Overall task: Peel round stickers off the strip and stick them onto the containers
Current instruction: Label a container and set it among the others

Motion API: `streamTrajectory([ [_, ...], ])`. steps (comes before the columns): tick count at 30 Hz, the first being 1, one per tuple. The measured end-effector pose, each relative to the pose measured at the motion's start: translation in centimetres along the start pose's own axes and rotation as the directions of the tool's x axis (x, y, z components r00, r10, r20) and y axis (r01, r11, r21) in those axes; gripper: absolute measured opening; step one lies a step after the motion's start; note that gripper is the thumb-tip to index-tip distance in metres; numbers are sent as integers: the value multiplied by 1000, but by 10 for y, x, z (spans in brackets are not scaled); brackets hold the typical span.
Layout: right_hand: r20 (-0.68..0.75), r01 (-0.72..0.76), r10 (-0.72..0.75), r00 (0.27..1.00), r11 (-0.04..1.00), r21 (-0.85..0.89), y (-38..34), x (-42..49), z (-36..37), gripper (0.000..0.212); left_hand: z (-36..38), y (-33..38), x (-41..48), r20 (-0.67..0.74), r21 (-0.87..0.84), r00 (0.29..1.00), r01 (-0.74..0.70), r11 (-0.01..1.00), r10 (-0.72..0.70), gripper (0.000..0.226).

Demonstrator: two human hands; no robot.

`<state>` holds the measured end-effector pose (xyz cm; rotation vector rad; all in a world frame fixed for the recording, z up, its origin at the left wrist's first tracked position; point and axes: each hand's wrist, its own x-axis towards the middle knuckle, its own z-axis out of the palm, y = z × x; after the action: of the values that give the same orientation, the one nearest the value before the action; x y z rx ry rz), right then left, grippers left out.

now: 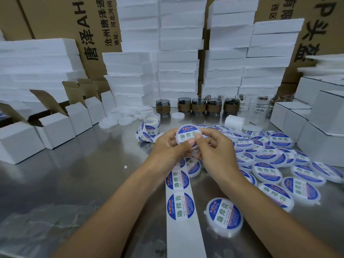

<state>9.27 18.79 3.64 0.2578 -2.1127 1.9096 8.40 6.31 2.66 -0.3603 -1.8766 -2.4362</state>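
Both hands are gripping one container [186,127], raised over the worktop [83,174] at mid-frame. Left hand [166,146] is curling its fingers round the left rim, with the thumb lying on the lid. Right hand [214,148] is pinching the right side, with the thumb pressing the lower edge of the applied sticker [188,136]. Judgement: the label is on and is being rubbed down. It isn't clear whether its edge is fully seated.

Handling, as a judgement:
- The container is looking like a shallow translucent plastic tub: light, fairly stiff, with slick walls. Gripping the rim from opposite sides is leaving the lid face free.
- The labels are looking thin, floppy and tacky. Best lifted by one edge off the backing, or they are likely to fold and stick to themselves.

The strip [184,239] is lying flat on the worktop, running from under the hands toward the near edge. It is showing two full unpeeled stickers [181,206], then blank backing. The roll [149,129] is sitting just behind the left hand.

One labelled tub [224,215] is lying just right of the strip. A finished pile [270,159] is spreading further right. Pale discs [119,119] are lying back-left, with open white cartons [55,127] at left. Foam slabs [176,62] are stacking up behind, and a row of dark cups [199,107] is standing in front of them.
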Motion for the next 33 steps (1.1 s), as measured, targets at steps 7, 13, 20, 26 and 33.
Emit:
streamTrajectory([
  [7,36,28,-28,999,1000,-13,0,0,-1,18,-1,2,2,-41,-14,999,6,1000,-7,23],
  [13,13,40,-39,999,998,-40,1,5,-6,25,-4,1,5,-78,3,997,-1,1000,2,23],
  [20,-215,-1,-55,975,967,-254,13,25,-40,35,-11,1,9,-200,-60,978,52,997,-63,13],
  [26,-243,-122,-50,969,755,-644,23,25,-50,44,-13,4,10,-250,-105,965,53,993,-78,15],
  [33,79,282,-317,945,671,-685,4,1,-21,28,-13,6,7,-257,-139,964,33,990,-68,15],
])
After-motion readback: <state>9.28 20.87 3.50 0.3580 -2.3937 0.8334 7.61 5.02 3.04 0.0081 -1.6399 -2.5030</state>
